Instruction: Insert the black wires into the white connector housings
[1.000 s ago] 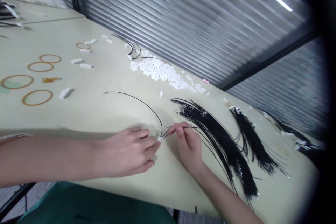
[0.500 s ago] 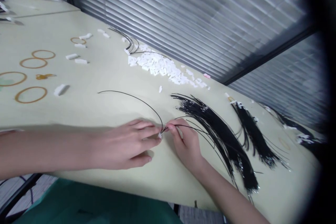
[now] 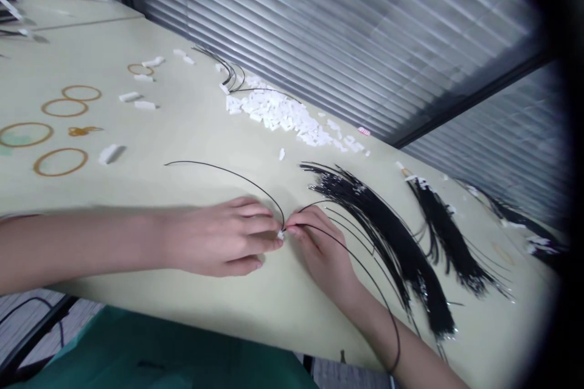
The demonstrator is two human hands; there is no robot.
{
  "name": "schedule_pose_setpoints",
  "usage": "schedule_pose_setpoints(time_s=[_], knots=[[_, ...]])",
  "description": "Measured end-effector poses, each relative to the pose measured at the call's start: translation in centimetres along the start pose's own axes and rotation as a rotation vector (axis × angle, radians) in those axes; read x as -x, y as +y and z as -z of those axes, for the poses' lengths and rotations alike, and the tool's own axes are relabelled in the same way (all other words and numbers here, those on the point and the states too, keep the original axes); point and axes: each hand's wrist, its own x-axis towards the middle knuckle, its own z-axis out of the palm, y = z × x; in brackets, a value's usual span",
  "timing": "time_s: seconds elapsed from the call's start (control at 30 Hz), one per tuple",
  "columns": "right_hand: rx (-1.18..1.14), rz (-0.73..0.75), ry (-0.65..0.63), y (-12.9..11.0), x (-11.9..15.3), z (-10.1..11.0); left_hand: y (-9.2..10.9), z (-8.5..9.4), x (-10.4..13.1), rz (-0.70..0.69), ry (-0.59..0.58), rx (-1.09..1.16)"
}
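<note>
Pinched at both hands: left hand (image 3: 228, 240) holds a small white connector (image 3: 280, 234) between its fingertips near the front edge of the table (image 3: 292, 316), while right hand (image 3: 322, 249) has thumb and finger closed on a black wire (image 3: 371, 275) just beside it. Relative to one second ago, right fingertips sit closer to the connector, and the black wire bows widely across the right forearm, whereas wires there earlier ran toward the large wire bundle (image 3: 387, 228). Second wire (image 3: 228, 170) still curves leftward from the connector
</note>
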Motion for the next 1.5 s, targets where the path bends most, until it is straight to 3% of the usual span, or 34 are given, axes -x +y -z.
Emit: schedule_pose_setpoints(time_s=[0.17, 0.6, 1.5], knots=[[0.021, 0.048, 0.089, -0.03, 0.04, -0.06, -0.5, -0.05, 0.03, -0.032, 0.001, 0.019], [-0.005, 0.057, 0.12, -0.05, -0.13, -0.14, -0.73, 0.12, 0.1, -0.051, 0.013, 0.018], [-0.048, -0.016, 0.072, 0.29, -0.11, -0.33, -0.92, 0.17, 0.06, -0.07, 0.015, 0.009]])
